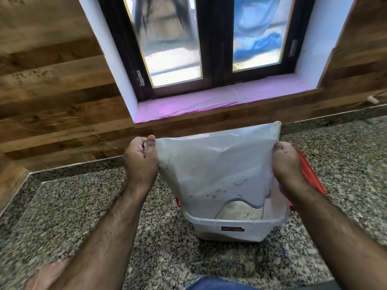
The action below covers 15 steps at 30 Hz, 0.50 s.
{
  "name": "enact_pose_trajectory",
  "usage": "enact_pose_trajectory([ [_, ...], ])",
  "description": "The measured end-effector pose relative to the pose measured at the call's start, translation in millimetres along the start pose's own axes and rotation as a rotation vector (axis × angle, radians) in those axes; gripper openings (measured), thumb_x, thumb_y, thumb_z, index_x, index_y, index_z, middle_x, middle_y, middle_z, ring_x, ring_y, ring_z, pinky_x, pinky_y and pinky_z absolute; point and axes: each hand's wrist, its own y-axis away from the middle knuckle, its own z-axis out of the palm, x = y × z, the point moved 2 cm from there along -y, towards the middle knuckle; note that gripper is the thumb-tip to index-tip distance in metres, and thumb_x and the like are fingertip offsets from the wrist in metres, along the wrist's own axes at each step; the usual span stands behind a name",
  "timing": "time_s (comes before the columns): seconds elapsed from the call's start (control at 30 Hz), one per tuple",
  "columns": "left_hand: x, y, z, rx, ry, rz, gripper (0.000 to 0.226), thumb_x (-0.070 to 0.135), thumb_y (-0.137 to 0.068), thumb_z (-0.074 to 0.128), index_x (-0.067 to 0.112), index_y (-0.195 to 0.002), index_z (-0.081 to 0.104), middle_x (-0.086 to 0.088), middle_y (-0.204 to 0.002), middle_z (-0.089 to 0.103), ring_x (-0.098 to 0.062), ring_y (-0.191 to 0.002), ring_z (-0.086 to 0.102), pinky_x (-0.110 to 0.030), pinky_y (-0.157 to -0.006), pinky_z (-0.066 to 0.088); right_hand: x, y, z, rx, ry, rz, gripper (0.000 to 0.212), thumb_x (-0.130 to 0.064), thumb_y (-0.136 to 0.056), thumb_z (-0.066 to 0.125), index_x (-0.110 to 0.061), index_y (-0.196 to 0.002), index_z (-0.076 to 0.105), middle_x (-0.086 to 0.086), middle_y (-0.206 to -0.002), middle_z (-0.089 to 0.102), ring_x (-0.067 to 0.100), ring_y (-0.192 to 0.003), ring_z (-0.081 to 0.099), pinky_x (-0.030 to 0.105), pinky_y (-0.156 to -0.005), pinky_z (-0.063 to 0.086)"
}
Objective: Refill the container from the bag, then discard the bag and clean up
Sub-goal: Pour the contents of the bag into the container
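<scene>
A clear plastic bag (215, 164) hangs upside down over a translucent white container (232, 228) on the granite counter. My left hand (140, 160) grips the bag's upper left corner and my right hand (288, 166) grips its right edge. The bag's open mouth dips into the container, where pale grain (238, 211) shows. The bag looks nearly flat and empty. A red lid (310, 174) lies behind my right hand, partly hidden.
The speckled granite counter (83, 206) runs left and right of the container. A wood-panelled wall (52, 91) rises behind it, with a dark-framed window (209, 49) above a pink-lined sill (209, 101).
</scene>
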Motion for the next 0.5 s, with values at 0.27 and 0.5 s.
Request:
enact_pose_trajectory([
  [0.27,29,5,12,0.085,-0.126,0.191,0.055,0.046,-0.110,0.054,0.015,-0.066,0.046,0.001,-0.058,0.045,-0.016,-0.053,0.039,-0.034,-0.050,0.031,0,-5,-19,-0.104,-0.094,0.096,0.024,-0.032,-0.090,0.059,-0.014,-0.100,0.070,0.012,-0.096,0.080,0.024,-0.082,0.071,0.040,-0.071,0.056],
  [0.5,54,1,16,0.119,-0.129,0.251,0.063,0.054,-0.108,0.053,0.020,-0.059,0.033,0.005,-0.056,0.033,-0.013,-0.052,0.028,-0.032,-0.050,0.019,-19,-6,-21,-0.014,-0.267,-0.010,0.041,0.002,-0.090,0.048,-0.024,-0.120,0.060,0.003,-0.105,0.070,0.017,-0.085,0.063,0.024,-0.051,0.047],
])
